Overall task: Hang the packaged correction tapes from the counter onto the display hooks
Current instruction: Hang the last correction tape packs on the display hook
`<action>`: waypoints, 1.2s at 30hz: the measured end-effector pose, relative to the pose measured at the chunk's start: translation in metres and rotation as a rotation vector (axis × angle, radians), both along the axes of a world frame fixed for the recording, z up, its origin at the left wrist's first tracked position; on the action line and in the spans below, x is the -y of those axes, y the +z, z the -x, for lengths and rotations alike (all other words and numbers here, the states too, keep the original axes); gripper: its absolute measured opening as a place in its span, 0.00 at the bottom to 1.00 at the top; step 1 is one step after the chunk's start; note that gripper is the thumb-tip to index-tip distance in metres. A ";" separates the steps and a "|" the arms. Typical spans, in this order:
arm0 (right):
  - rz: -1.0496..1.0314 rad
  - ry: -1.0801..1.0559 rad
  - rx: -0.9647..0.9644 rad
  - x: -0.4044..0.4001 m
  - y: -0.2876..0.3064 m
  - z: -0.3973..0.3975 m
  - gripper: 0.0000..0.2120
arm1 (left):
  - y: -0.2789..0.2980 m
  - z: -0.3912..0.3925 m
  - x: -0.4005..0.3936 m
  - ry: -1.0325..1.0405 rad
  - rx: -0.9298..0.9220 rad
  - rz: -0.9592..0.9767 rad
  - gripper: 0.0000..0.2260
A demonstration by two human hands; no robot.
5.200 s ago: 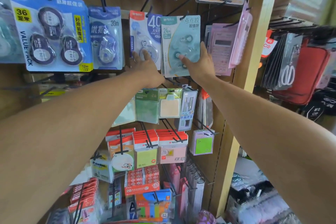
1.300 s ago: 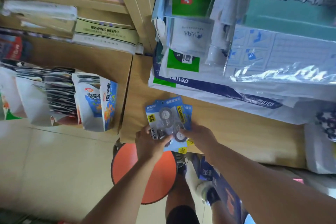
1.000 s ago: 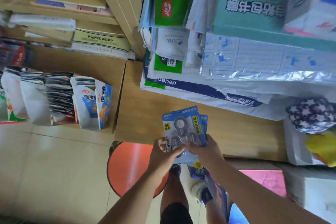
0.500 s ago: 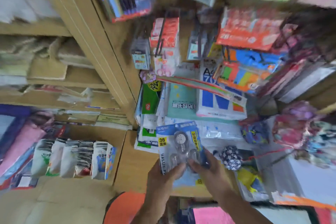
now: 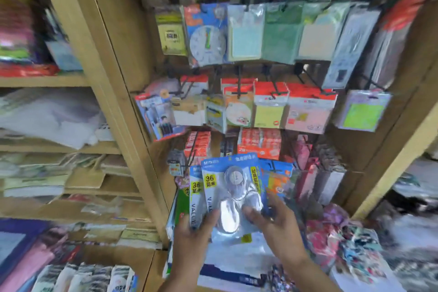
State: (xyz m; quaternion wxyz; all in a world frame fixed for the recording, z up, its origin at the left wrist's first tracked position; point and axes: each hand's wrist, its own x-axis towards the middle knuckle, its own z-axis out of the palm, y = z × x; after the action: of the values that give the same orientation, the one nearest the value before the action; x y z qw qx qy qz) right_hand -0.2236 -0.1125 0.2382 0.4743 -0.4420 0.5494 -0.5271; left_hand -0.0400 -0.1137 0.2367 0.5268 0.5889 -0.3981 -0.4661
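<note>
I hold a small stack of blue packaged correction tapes (image 5: 231,187) upright in front of the display, low in the view. The front card carries a yellow "36" label and a shiny clear blister. My left hand (image 5: 193,232) grips the stack's lower left edge with the thumb on the front. My right hand (image 5: 272,223) holds the lower right side, fingers curled over the blister. Black display hooks (image 5: 239,76) stick out of the wooden panel above, all loaded with hanging packs. The view is motion-blurred.
Rows of sticky-note packs (image 5: 269,106) and a clock-face pack (image 5: 206,35) hang above my hands. A slanted wooden post (image 5: 111,92) separates the display from shelves of paper goods on the left. Cluttered bags and pouches (image 5: 350,244) lie at the lower right.
My hands lifted the stack of packs off the wooden counter and raised it. The view swung up from the counter and floor to the hanging display.
</note>
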 end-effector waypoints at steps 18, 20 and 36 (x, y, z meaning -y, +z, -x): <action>0.653 -0.210 -0.028 0.071 0.240 -0.026 0.35 | 0.211 -0.018 0.086 0.031 -0.089 0.535 0.12; 0.687 -0.209 -0.021 0.085 0.256 -0.031 0.35 | 0.223 -0.027 0.098 0.057 -0.121 0.567 0.07; 0.950 -0.322 -0.152 0.187 0.414 -0.106 0.31 | 0.295 -0.077 0.142 0.305 -0.309 0.809 0.02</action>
State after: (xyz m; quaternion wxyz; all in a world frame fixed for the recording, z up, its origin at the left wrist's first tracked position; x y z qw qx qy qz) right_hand -0.1175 -0.2994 0.6523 0.0925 -0.5557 0.3431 -0.7516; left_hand 0.0372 -0.2555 0.5317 0.8303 0.3112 -0.3735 -0.2726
